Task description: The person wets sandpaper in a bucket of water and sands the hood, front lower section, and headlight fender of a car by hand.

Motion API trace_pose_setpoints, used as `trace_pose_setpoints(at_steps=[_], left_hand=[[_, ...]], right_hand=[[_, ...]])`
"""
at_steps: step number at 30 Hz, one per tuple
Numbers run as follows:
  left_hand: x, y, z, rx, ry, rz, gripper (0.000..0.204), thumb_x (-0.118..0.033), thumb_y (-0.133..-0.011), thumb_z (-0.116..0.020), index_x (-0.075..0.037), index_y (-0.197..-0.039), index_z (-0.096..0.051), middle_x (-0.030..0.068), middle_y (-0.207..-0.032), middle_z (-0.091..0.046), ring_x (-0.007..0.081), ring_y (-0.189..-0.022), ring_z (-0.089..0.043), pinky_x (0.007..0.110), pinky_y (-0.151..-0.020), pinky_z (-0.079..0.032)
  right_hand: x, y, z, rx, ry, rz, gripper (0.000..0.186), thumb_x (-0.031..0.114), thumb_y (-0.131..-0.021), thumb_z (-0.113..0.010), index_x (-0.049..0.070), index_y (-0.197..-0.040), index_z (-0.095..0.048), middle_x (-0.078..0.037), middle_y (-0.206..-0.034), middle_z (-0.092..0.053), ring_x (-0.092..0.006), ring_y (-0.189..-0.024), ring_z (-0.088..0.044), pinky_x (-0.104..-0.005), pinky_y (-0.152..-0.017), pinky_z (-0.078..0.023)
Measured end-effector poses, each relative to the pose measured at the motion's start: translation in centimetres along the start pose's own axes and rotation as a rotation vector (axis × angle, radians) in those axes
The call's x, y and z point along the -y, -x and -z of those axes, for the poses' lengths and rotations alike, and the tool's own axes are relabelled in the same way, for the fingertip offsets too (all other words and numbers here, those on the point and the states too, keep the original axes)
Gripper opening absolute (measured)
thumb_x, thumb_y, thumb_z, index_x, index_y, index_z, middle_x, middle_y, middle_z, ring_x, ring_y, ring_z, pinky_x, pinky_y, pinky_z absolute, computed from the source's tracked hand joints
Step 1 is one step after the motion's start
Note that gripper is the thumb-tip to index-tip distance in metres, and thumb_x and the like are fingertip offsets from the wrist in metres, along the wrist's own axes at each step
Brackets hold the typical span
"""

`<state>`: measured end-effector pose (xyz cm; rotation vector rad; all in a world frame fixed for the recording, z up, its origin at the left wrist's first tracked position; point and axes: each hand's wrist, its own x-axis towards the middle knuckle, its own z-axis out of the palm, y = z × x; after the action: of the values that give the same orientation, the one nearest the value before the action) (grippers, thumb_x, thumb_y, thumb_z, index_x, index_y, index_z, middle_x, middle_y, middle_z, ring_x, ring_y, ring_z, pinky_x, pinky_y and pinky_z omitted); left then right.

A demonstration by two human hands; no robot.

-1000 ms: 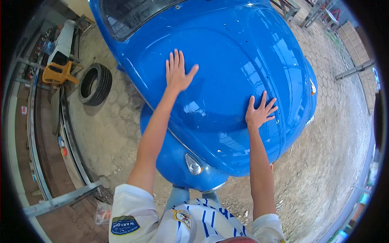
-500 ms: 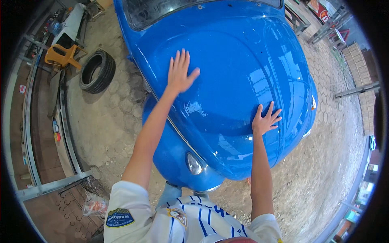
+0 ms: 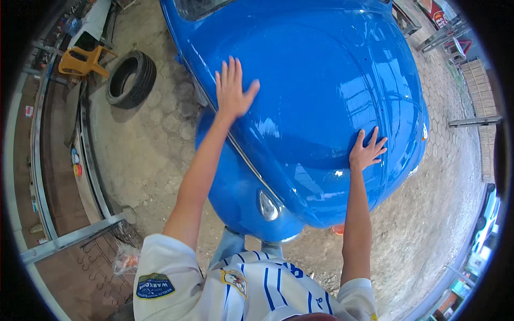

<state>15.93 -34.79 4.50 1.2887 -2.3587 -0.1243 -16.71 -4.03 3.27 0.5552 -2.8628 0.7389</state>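
Note:
A glossy blue car hood [image 3: 300,80] with a rounded shape fills the middle of the head view. Over its left side, near the fender seam, is my left hand [image 3: 233,91], palm down with fingers stretched out and thumb apart. It holds nothing, and I cannot tell whether the palm touches the paint. My right hand [image 3: 367,152] lies with spread fingers on the front part of the hood, near the raised centre ridge. Below the left arm bulges the blue front fender [image 3: 241,187], which carries a headlight [image 3: 268,205].
A loose black tyre [image 3: 131,80] and an orange plastic chair [image 3: 84,61] stand on the paved ground at the left. Metal rails [image 3: 75,238] run along the left side. A plastic bag [image 3: 127,259] lies at lower left. Woven panels [image 3: 479,88] stand at the far right.
Relative to the hood, my left hand has moved left toward the fender seam. My right hand stays near the ridge. The car sits a little further right in view.

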Motion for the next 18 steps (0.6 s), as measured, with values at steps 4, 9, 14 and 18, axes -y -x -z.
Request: trace_pose_setpoints(at_steps=[4, 9, 14, 18], left_hand=[[4.2, -9.9, -2.1, -0.296, 0.095, 0.176, 0.094, -0.065, -0.104, -0.043, 0.004, -0.165, -0.023, 0.0243, -0.173, -0.021, 0.0419, -0.162, -0.012, 0.058, -0.129, -0.008], [0.5, -2.5, -2.9, -0.234, 0.133, -0.046, 0.096, -0.066, -0.104, -0.043, 0.005, -0.165, -0.021, 0.0247, -0.173, -0.019, 0.0434, -0.161, -0.015, 0.061, -0.129, -0.009], [-7.2, 8.3, 0.2, -0.045, 0.168, -0.114, 0.092, -0.059, -0.103, -0.050, 0.004, -0.164, -0.025, 0.0247, -0.173, -0.022, 0.0437, -0.161, -0.016, 0.063, -0.128, -0.006], [-6.2, -2.7, 0.4, -0.050, 0.091, -0.050, 0.090, -0.059, -0.101, -0.052, 0.003, -0.163, -0.031, 0.0252, -0.172, -0.025, 0.0443, -0.160, -0.018, 0.064, -0.128, -0.006]], right_hand=[[-0.6, 0.1, -0.4, -0.055, -0.016, 0.077, 0.073, 0.072, -0.098, -0.053, 0.035, -0.161, -0.046, -0.019, -0.174, -0.022, -0.0527, -0.158, -0.013, -0.0780, -0.119, -0.010], [-0.6, 0.1, -0.6, -0.026, -0.043, 0.021, 0.073, 0.072, -0.097, -0.053, 0.036, -0.160, -0.046, -0.018, -0.174, -0.021, -0.0524, -0.159, -0.013, -0.0773, -0.120, -0.010], [-0.2, 0.0, -0.4, -0.054, -0.067, 0.005, 0.072, 0.070, -0.096, -0.058, 0.035, -0.159, -0.049, -0.018, -0.175, -0.022, -0.0521, -0.159, -0.013, -0.0775, -0.120, -0.009], [-0.1, -0.2, -0.5, -0.020, 0.017, -0.038, 0.070, 0.070, -0.097, -0.056, 0.040, -0.159, -0.046, -0.013, -0.176, -0.021, -0.0466, -0.160, -0.013, -0.0750, -0.122, -0.009]])
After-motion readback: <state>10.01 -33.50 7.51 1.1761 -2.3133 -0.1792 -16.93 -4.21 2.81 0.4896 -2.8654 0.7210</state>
